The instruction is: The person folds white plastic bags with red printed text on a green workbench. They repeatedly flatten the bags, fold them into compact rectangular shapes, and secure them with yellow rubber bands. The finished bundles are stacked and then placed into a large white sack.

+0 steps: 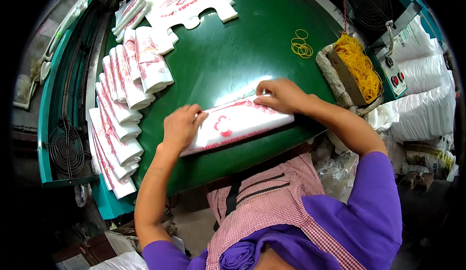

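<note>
In front of me, near the front edge of the green table (252, 32), lies a folded bundle of white plastic bags (238, 124) with red print. My left hand (183, 124) grips its left end, fingers curled over the upper edge. At the far edge, toward the right end, my right hand (280, 96) holds the bundle with bent fingers. Several rolled bundles of the same bags (121, 119) lie overlapping in a row on the left of the table. Flat bags with handle cut-outs (189, 3) are spread at the far left.
A box of yellow rubber bands (358, 66) stands at the right edge, and a few loose rubber bands (302, 46) lie on the table. Beyond the box are a control box with red buttons (394, 78) and stacked white bags (422, 95). A round fan guard (66, 148) is at left.
</note>
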